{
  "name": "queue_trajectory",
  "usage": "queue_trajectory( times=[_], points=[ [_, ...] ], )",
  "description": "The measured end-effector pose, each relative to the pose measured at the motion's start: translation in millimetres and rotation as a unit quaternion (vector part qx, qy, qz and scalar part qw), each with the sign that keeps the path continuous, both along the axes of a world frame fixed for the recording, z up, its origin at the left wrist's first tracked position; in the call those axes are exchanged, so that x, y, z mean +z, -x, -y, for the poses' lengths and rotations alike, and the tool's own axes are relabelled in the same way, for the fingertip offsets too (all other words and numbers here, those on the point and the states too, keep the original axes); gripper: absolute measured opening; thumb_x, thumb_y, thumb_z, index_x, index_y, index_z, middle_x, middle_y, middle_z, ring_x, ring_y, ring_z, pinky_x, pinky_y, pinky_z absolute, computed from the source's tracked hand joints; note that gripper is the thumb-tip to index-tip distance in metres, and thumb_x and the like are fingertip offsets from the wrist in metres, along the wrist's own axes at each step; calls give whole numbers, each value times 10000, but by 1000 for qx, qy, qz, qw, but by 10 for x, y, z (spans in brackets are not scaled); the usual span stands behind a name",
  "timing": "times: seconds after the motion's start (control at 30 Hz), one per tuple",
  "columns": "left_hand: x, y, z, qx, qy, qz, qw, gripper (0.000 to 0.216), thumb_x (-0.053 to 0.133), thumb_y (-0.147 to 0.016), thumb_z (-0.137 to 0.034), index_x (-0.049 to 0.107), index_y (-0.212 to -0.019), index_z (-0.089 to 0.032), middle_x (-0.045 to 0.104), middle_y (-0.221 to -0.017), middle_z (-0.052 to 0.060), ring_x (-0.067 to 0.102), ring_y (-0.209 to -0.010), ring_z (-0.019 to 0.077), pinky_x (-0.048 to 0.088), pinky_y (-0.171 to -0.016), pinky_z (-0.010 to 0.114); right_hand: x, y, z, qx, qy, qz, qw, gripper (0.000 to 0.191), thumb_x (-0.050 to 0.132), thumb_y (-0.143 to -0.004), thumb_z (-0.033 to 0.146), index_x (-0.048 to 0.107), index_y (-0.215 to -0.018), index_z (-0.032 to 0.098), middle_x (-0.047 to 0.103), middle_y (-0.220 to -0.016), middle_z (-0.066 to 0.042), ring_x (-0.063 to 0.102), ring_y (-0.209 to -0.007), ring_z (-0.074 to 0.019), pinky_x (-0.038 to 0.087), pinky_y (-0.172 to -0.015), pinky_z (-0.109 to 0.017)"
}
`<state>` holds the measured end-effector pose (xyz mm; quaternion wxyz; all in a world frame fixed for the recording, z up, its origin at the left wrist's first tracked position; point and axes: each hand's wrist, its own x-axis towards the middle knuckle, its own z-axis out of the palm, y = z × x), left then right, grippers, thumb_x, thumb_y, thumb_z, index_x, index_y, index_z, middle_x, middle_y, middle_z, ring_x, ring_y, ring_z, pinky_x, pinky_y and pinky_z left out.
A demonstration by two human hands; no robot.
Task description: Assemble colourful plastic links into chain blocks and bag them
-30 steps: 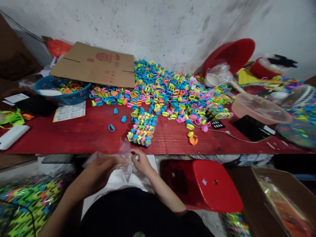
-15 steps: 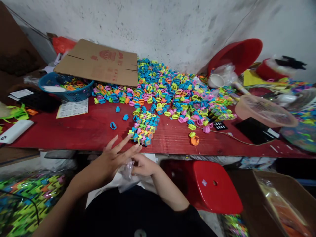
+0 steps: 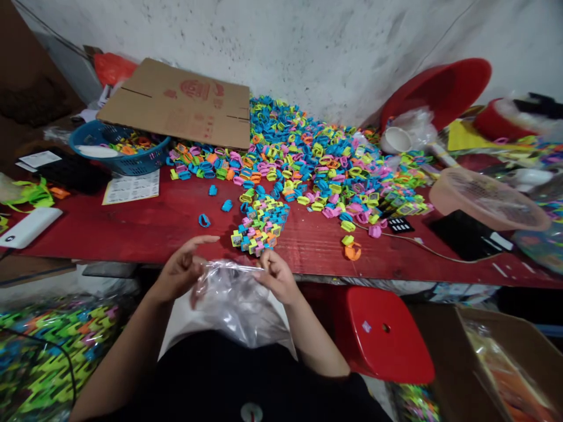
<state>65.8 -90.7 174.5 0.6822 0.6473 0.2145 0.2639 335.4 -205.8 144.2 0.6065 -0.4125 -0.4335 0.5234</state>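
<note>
Between my hands, over my lap, a clear plastic bag (image 3: 240,305) is stretched out by its top edge. My left hand (image 3: 182,272) pinches the left end of that edge, its index finger pointing out over the table. The right end is gripped by my right hand (image 3: 277,275), fingers closed. Just beyond the bag, a stacked block of small colourful plastic toy watches (image 3: 259,225) sits at the table's front. Loose toy watches (image 3: 303,158) lie heaped behind it, and a few blue ones (image 3: 204,220) lie apart to the left.
The red table (image 3: 145,234) carries a blue basket (image 3: 141,161), a cardboard sheet (image 3: 185,108), a pink sieve (image 3: 484,199) and a black phone-like slab (image 3: 470,234). A red stool (image 3: 391,334) stands at my right, beside an open carton (image 3: 505,357). Filled bags (image 3: 57,351) lie low at my left.
My hands have moved apart, the left one leftward. The bag, bunched up between them before, is now spread open wide along its edge.
</note>
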Motion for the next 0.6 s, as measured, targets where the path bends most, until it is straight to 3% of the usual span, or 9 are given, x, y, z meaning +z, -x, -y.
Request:
queue_trajectory(
  times=[0.07, 0.13, 0.2, 0.27, 0.33, 0.43, 0.53, 0.6],
  points=[
    [-59, -7, -102, -123, 88, -14, 988, 618, 815, -1012, -643, 623, -1419, -220, 690, -593, -36, 568, -355, 146, 415, -396, 201, 31, -142, 73, -42, -32, -50, 997, 612, 943, -863, 622, 420, -860, 304, 392, -652, 104, 308, -532, -122, 341, -533, -255],
    [-125, -35, -217, -245, 129, -81, 958, 467, 894, -967, -576, 657, -1143, -214, 719, -626, -10, 625, -419, 148, 442, -439, 197, 38, -276, 138, -73, -69, -114, 988, 586, 911, -886, 654, 430, -902, 319, 379, -607, 120, 288, -479, -118, 325, -494, -247],
    [-227, -78, -348, -273, 141, -107, 946, 456, 925, -940, -551, 634, -950, -199, 732, -639, 19, 655, -461, 154, 473, -474, 211, 0, -374, 170, -60, -67, -129, 988, 572, 911, -886, 654, 448, -924, 321, 456, -596, 116, 311, -441, -107, 308, -465, -238],
    [-384, -152, -504, -179, 139, -60, 972, 512, 944, -899, -595, 632, -895, -190, 711, -611, 18, 614, -430, 141, 448, -456, 215, -83, -417, 161, -19, -7, -79, 997, 549, 957, -854, 599, 506, -968, 310, 629, -686, 75, 394, -454, -99, 315, -469, -228],
    [-586, -285, -682, -38, 126, 2, 991, 561, 970, -845, -634, 640, -913, -186, 667, -571, -12, 551, -390, 120, 409, -437, 213, -201, -414, 125, 36, 74, -2, 997, 524, 972, -845, 549, 588, -1095, 295, 739, -799, 39, 450, -483, -101, 316, -479, -221],
    [-886, -604, -950, 69, 108, 2, 992, 608, 1040, -738, -609, 644, -901, -178, 631, -581, -43, 459, -383, 74, 340, -435, 209, -398, -397, 38, 64, 114, 82, 988, 481, 928, -876, 559, 676, -1162, 266, 691, -739, 59, 467, -515, -117, 348, -500, -231],
    [-1080, -976, -1173, 126, 91, -14, 988, 608, 1050, -701, -597, 649, -888, -179, 547, -563, -82, 361, -404, 49, 251, -449, 216, -575, -468, -129, -58, 77, 101, 990, 424, 888, -895, 623, 678, -923, 255, 589, -693, 56, 485, -590, -137, 398, -569, -260],
    [-1150, -1189, -1278, 146, 80, -3, 986, 592, 1036, -714, -597, 650, -884, -181, 530, -582, -83, 383, -452, 60, 275, -491, 224, -693, -560, -288, -161, 66, 71, 982, 483, 853, -895, 691, 616, -860, 272, 527, -671, 64, 447, -587, -143, 384, -571, -271]
  ],
)
